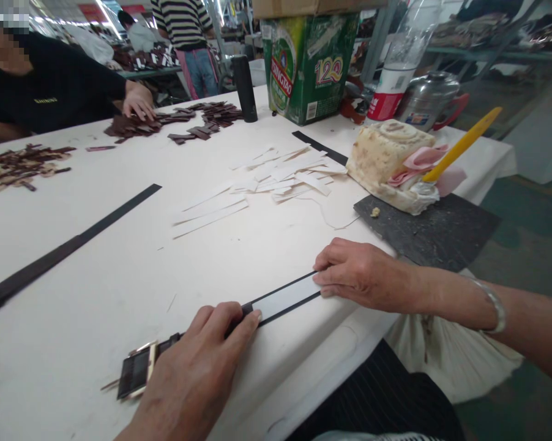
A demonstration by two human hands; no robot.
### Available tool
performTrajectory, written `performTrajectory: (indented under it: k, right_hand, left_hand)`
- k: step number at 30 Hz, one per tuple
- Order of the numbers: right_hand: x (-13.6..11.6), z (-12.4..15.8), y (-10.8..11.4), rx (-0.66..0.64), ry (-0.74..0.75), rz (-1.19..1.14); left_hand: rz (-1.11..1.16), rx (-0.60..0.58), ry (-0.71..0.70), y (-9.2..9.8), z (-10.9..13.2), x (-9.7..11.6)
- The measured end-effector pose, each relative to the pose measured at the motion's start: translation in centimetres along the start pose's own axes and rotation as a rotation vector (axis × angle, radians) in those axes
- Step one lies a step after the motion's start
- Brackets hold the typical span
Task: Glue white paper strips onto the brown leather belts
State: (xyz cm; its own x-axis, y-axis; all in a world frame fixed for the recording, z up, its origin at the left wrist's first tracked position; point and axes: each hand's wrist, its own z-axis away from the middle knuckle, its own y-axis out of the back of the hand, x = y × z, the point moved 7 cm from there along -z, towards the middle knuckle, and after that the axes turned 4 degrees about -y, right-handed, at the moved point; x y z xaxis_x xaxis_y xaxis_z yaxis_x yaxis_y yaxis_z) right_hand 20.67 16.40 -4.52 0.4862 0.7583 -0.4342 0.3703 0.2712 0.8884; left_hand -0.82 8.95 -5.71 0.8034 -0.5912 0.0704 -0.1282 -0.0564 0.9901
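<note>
A dark belt [167,344] lies across the near part of the white table, its gold-coloured buckle [138,370] at the left end. Along the belt runs a narrow white strip [286,299], with dark belt showing on both its sides. My left hand [207,358] grips the belt between the buckle and the strip, thumb at the strip's left end. Closed fingers of my right hand [363,274] pinch the strip and belt farther right and cover what lies beneath them.
Loose white strips [285,177] lie mid-table. A second dark belt [74,245] stretches along the left. Right stand a glue-crusted block [381,159] with a yellow-handled tool [469,141], a black mat [427,229] and a green box [310,67]. A co-worker's hand [139,101] touches brown pieces.
</note>
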Motion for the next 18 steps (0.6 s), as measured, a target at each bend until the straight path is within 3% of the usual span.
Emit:
performTrajectory:
  k: [8, 11, 13, 15, 18]
  right_hand:
    - [3.1, 4.2, 2.6, 0.084, -0.023, 0.156]
    - [0.3, 3.8, 2.5, 0.212, -0.013, 0.224]
    - [-3.1, 2.3, 0.8, 0.283, 0.066, 0.195]
    - [-6.2, 0.2, -2.0, 0.248, 0.172, 0.184]
    - [-7.5, -1.8, -4.8, 0.189, 0.213, 0.22]
  left_hand:
    - [-0.007, -0.018, 0.006, 0.0, 0.0, 0.1]
    - [0.005, -0.023, 0.033, -0.3, 0.0, 0.0]
    - [0.014, -0.031, 0.046, -0.6, 0.0, -0.2]
    - [0.034, -0.028, 0.04, -0.7, 0.1, -0.4]
    - [0.044, 0.007, 0.023, -0.4, 0.3, -0.9]
